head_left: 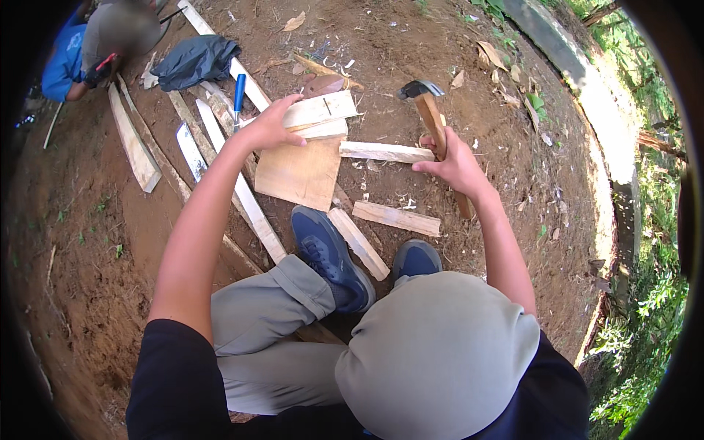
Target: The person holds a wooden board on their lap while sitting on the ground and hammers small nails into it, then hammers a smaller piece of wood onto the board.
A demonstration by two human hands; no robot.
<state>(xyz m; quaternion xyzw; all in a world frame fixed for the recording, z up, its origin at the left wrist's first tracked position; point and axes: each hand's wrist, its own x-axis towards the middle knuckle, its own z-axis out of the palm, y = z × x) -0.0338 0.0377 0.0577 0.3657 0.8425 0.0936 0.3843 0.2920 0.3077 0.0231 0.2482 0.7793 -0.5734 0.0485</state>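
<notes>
Two blue shoes (326, 249) are close, with two short wood strips (359, 243) near them. Past the shoes lies a flat square board (297, 176). The left hand (271, 130) is closed on a pale wood block (319, 110) at the board's far end. The right hand (453, 163) grips a hammer (431, 119) by its handle and the end of a thin stick (385, 152). Farther off are a blue-handled tool (239, 94), a black bag (198, 62) and another person (64, 70).
</notes>
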